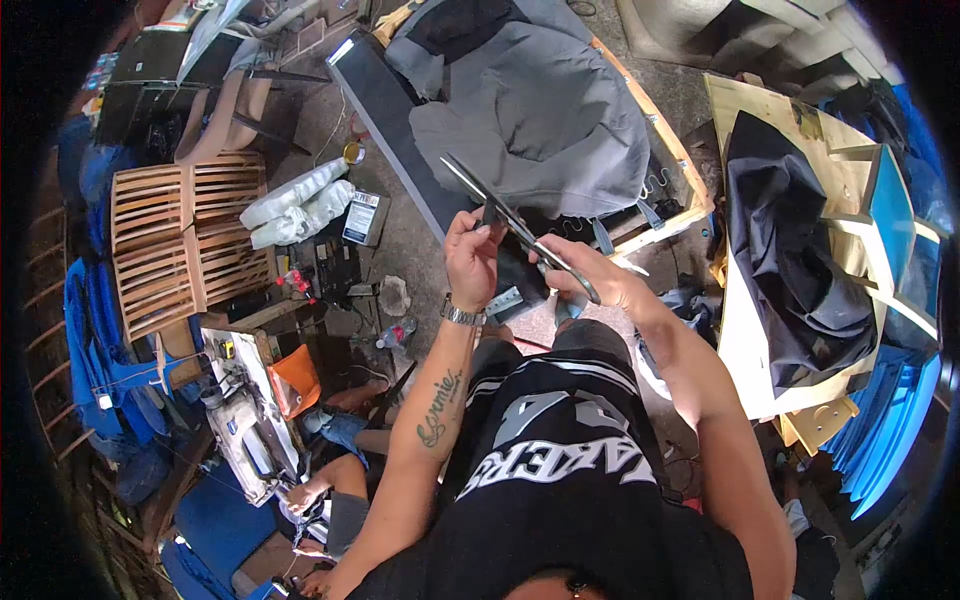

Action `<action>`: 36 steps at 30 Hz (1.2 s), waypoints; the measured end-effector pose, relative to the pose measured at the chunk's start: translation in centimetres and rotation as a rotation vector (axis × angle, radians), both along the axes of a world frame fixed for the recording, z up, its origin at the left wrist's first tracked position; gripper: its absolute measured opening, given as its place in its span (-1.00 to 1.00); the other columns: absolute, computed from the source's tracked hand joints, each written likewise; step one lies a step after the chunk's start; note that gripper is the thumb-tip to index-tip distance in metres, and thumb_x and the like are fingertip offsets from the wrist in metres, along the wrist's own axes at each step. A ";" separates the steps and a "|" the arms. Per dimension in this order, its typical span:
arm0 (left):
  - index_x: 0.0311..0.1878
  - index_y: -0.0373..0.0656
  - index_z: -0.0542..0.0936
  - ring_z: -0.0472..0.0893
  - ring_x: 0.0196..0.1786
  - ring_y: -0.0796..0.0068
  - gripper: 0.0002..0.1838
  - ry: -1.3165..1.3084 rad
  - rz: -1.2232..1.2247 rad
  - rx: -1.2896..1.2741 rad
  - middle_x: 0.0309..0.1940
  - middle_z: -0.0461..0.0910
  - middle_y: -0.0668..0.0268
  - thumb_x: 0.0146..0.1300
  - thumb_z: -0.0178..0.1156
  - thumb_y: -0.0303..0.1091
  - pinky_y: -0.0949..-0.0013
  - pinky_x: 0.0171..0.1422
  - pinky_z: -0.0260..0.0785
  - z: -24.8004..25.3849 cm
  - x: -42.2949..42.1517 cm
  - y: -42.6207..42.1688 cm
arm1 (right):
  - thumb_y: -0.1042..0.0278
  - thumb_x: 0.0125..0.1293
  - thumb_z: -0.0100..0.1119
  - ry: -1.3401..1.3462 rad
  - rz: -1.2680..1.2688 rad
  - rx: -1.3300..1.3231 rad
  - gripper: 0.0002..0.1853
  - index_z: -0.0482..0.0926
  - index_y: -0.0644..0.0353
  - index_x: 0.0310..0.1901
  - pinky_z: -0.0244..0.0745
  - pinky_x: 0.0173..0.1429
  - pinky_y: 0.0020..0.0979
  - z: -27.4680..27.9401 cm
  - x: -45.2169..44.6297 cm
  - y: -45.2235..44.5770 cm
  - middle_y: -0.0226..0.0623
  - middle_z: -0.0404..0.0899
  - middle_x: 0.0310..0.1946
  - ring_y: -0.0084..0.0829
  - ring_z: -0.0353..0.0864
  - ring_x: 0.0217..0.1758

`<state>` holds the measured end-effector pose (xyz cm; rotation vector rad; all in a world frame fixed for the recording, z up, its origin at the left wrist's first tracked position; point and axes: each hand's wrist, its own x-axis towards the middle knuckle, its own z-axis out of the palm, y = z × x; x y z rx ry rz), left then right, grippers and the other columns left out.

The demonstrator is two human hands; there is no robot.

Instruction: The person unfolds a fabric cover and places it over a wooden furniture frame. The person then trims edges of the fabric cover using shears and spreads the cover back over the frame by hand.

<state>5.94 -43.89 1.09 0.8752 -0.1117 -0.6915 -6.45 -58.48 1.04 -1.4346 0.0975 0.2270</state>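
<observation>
Large metal scissors (515,222) are in my right hand (585,268), whose fingers wrap round the handles. The blades point up and to the left, slightly apart. My left hand (472,258) is closed in a pinch beside the blades, on a small dark piece (489,213) that I cannot make out clearly. Beyond both hands, a grey fabric cover (545,110) lies over a wooden frame (665,140) with metal springs at its edge.
Black fabric (790,250) drapes over a wooden frame on the right. Blue sheets (880,430) stand below it. At left are a slatted wooden panel (190,240), wrapped rolls (300,205), a can (365,218) and a sewing machine (240,430) with another person's hand (308,492) near it.
</observation>
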 end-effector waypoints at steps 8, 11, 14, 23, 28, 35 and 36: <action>-0.42 -0.14 0.32 0.52 0.00 0.11 -0.96 0.063 0.027 0.044 -0.18 0.54 0.13 0.10 -0.04 -0.44 0.09 0.19 0.30 -1.7 0.4 0.7 | 0.30 0.15 0.28 -0.092 -0.152 0.078 -0.63 0.40 0.27 -0.08 0.34 -0.35 -0.58 -0.4 -1.7 0.7 -0.45 0.45 -0.47 -0.65 0.39 -0.46; -0.38 -0.15 0.36 0.45 0.10 -0.09 -0.95 0.138 0.036 0.019 -0.09 0.55 0.04 0.10 -0.04 -0.41 -0.03 0.26 0.22 -1.0 0.7 1.8 | 0.29 0.19 0.24 0.149 -0.359 0.159 -0.54 0.30 0.25 0.04 0.36 -0.29 -0.57 -4.2 -4.9 1.4 -0.38 0.50 -0.36 -0.62 0.44 -0.37; -0.37 -0.17 0.43 0.36 0.17 -0.22 -0.89 0.174 0.019 0.013 -0.09 0.55 0.04 0.06 -0.02 -0.36 -0.08 0.34 0.10 0.4 1.1 3.0 | 0.11 0.21 0.21 0.394 -0.624 0.304 -0.41 0.20 0.26 0.12 0.40 -0.38 -0.54 -9.5 -4.3 2.4 -0.27 0.54 -0.26 -0.54 0.51 -0.37; -0.34 -0.20 0.50 0.45 0.12 -0.09 -0.83 0.258 0.064 0.040 -0.15 0.56 0.01 0.01 0.04 -0.36 -0.06 0.31 0.16 6.2 1.5 5.1 | -0.15 0.20 0.11 0.498 -1.490 1.420 -0.37 0.31 0.16 0.14 0.38 0.08 -0.26 -23.7 4.6 5.2 -0.27 0.46 -0.16 -0.36 0.40 -0.05; -0.18 -0.24 0.54 0.49 0.08 -0.07 -0.73 0.174 0.055 0.021 -0.18 0.59 0.03 0.04 0.04 -0.37 -0.07 0.28 0.23 7.0 4.6 9.2 | 0.32 0.08 0.27 0.568 -1.761 1.224 -0.76 0.48 0.10 -0.22 0.30 -0.31 -0.44 -28.7 7.8 3.4 -0.40 0.45 -0.32 -0.49 0.37 -0.36; -0.37 -0.10 0.39 0.39 -0.74 0.44 -0.73 0.103 -0.125 0.969 -0.62 0.38 0.33 0.24 -0.03 -0.09 0.45 -0.75 0.21 -9.2 15.6 23.0 | 0.42 0.09 0.29 0.275 -1.769 0.387 -0.50 0.26 0.17 0.02 0.29 -0.13 -0.46 -15.1 4.9 4.8 -0.34 0.37 -0.23 -0.49 0.34 -0.16; -0.34 -0.15 0.40 0.23 -0.83 0.51 -0.60 0.195 -0.064 1.409 -0.68 0.28 0.38 0.18 0.10 0.05 0.43 -0.84 -0.03 -7.3 11.4 19.3 | 0.43 0.09 0.30 0.273 -1.694 0.261 -0.50 0.26 0.20 0.01 0.32 -0.14 -0.45 -11.0 4.8 5.0 -0.33 0.37 -0.22 -0.49 0.35 -0.18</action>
